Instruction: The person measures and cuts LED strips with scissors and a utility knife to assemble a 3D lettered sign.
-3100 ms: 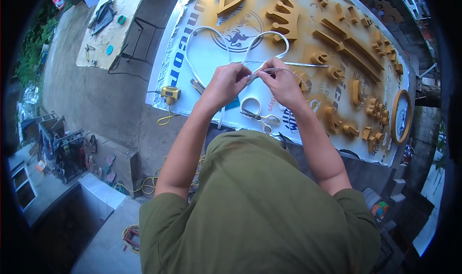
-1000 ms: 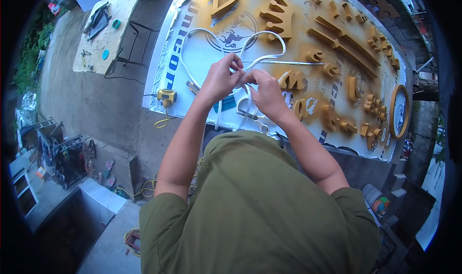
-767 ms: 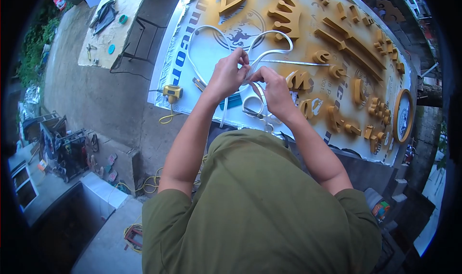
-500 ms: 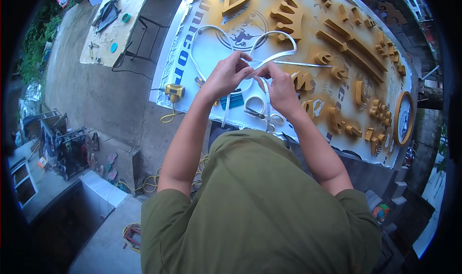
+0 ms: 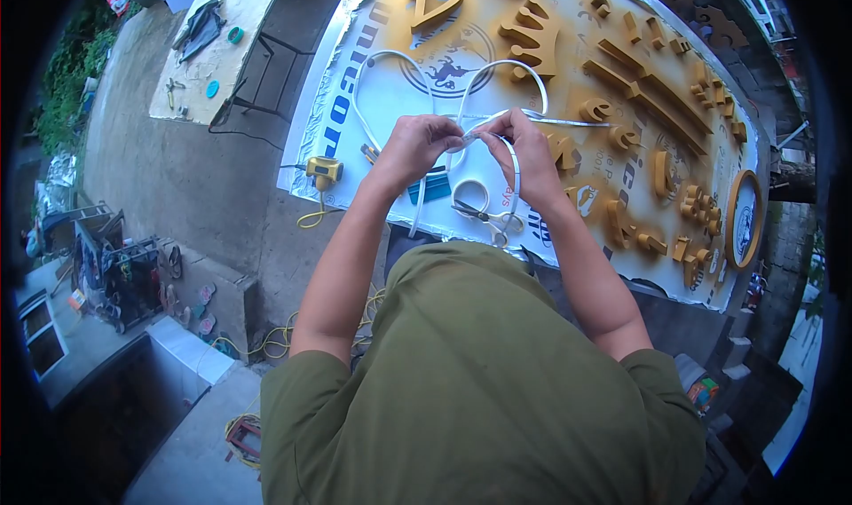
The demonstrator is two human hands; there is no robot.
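Note:
A white LED strip (image 5: 540,84) curls in large loops over the printed board. My left hand (image 5: 417,150) pinches the strip near its crossing, fingers closed. Close to it on the right, my right hand (image 5: 530,163) pinches the strip too, and a short length curves down over its fingers. Both sets of fingertips almost meet; the exact spot they grip is too small to make out. Below the hands lie scissors (image 5: 481,213) with white handles, a white ring-shaped roll (image 5: 485,194) and a teal flat item (image 5: 431,191), partly covered by the strip.
Gold-painted raised letters (image 5: 661,172) and a crown shape (image 5: 534,39) cover much of the printed board (image 5: 324,83). A yellow power tool (image 5: 323,170) sits at its left corner. Another table (image 5: 191,88) stands further left. Yellow cord (image 5: 282,336) lies on the ground.
Both hands have come down slightly, and the fingertips have drawn closer together on the strip. The strip's hanging length has shifted right, showing more of the scissors.

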